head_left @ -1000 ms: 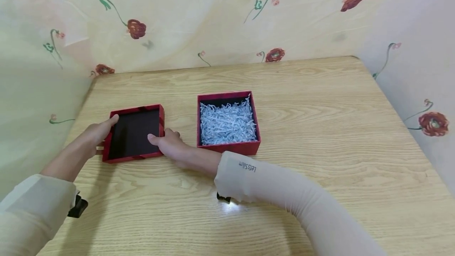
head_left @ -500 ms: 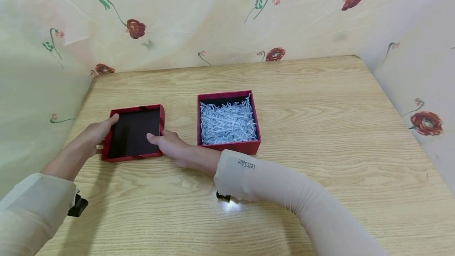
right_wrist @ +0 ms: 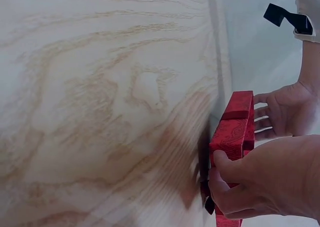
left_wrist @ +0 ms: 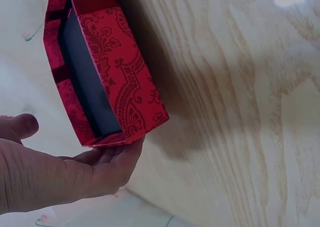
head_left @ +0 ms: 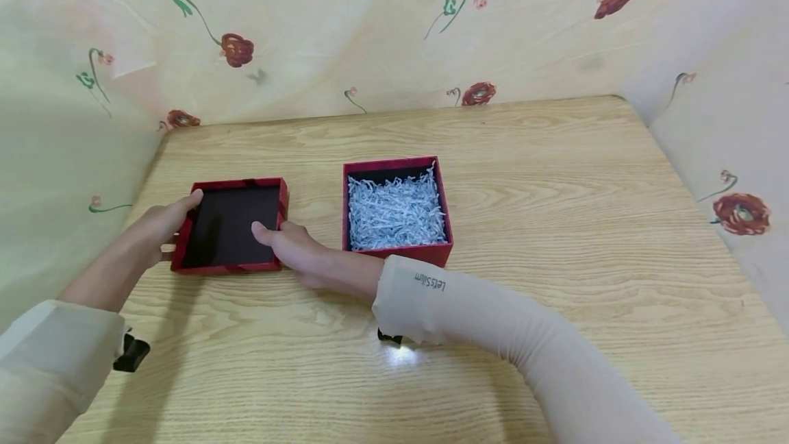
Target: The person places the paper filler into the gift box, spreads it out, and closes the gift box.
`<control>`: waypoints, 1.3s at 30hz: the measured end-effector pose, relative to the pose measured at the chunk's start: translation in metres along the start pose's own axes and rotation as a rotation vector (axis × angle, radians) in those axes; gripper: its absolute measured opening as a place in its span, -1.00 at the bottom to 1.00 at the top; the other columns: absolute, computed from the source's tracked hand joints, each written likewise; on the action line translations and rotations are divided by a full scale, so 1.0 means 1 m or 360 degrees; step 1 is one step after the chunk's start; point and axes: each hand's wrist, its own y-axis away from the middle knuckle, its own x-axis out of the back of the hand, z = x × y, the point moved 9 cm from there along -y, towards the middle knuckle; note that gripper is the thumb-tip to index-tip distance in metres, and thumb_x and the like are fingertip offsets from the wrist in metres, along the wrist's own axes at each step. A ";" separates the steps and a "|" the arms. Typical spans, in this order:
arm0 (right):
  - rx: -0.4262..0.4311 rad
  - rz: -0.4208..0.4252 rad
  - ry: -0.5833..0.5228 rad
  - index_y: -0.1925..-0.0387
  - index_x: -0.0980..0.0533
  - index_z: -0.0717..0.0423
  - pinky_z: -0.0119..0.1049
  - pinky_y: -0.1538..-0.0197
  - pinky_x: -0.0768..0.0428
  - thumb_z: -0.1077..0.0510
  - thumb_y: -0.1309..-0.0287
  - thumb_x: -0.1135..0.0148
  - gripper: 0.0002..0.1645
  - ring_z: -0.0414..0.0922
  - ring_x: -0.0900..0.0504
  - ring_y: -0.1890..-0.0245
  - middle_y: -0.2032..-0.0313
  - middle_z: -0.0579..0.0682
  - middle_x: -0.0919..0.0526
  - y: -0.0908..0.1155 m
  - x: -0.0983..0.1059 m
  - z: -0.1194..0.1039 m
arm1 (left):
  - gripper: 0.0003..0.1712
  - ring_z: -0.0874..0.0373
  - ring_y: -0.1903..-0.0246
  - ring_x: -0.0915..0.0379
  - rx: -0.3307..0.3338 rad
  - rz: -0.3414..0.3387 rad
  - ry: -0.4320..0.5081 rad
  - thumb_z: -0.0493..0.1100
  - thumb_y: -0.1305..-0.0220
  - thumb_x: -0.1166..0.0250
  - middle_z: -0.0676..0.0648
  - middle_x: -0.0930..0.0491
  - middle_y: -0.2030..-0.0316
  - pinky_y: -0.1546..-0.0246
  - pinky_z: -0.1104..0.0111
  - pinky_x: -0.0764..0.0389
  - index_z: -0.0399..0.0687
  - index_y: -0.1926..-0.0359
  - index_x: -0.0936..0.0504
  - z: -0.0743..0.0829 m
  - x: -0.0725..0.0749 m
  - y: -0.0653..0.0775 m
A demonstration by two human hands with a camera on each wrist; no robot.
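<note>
A shallow red box lid (head_left: 231, 225) with a black inside lies hollow side up at the left of the table. My right hand (head_left: 298, 249) grips its right wall, thumb over the inside and fingers at the outer face. At the opposite wall is my left hand (head_left: 157, 225). In the left wrist view, its fingers (left_wrist: 117, 169) lie nearly straight against the lid's end, and its thumb stands off. Dark bands cross the patterned walls. Right of the lid stands a red box (head_left: 434, 253) filled with pale blue shredded paper (head_left: 394, 214).
The wood-grain table (head_left: 555, 225) extends to the right and in front. A floral sheet (head_left: 394, 33) hangs along its back and sides. My right forearm (head_left: 468, 307) passes in front of the box. A black strap piece (head_left: 131, 353) hangs below my left cuff.
The lid's near-left corner has shifted slightly left and up in view, and the left hand with it. The right hand has barely moved. The filled box has stayed put.
</note>
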 end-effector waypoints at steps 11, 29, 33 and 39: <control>0.0036 -0.0029 0.0066 -0.48 0.05 0.18 -0.16 -0.42 -0.10 -0.17 -0.34 -0.07 -0.08 -0.11 0.00 -0.45 -0.47 0.00 -0.02 0.012 0.000 -0.015 | -0.15 -0.31 -0.15 -0.07 -0.0124 -0.0015 0.0003 0.42 -0.34 0.25 -0.30 -0.13 -0.05 -0.03 -0.05 -0.33 -0.30 -0.16 -0.19 0.014 0.009 0.012; 0.0048 -0.0006 0.0147 -0.51 0.08 0.05 0.11 -0.37 -0.17 -0.25 -0.31 -0.05 -0.05 -0.07 -0.04 -0.44 -0.48 -0.07 0.05 0.031 0.008 -0.044 | 0.09 -0.35 -0.30 0.13 -0.0234 -0.0035 0.0020 0.49 -0.27 0.24 -0.38 0.04 -0.30 -0.28 -0.18 -0.08 -0.31 -0.45 0.08 0.043 0.011 0.032; 0.0073 -0.0018 0.0148 -0.51 0.12 0.01 0.15 -0.36 -0.14 -0.26 -0.31 -0.04 -0.04 -0.08 -0.01 -0.45 -0.49 -0.12 0.09 0.038 0.012 -0.055 | 0.12 -0.37 -0.33 0.22 -0.0276 -0.0023 0.0014 0.48 -0.29 0.25 -0.41 0.23 -0.39 -0.30 -0.21 -0.02 -0.29 -0.49 0.29 0.055 0.008 0.040; 0.0152 -0.0008 0.0237 -0.51 0.09 0.03 0.02 -0.40 -0.14 -0.26 -0.31 -0.04 -0.06 -0.09 -0.02 -0.45 -0.48 -0.12 0.05 0.050 0.022 -0.075 | 0.10 -0.30 -0.34 0.23 -0.0344 -0.0017 0.0103 0.46 -0.29 0.18 -0.23 0.11 -0.37 -0.33 -0.21 0.07 -0.16 -0.51 0.34 0.073 0.005 0.050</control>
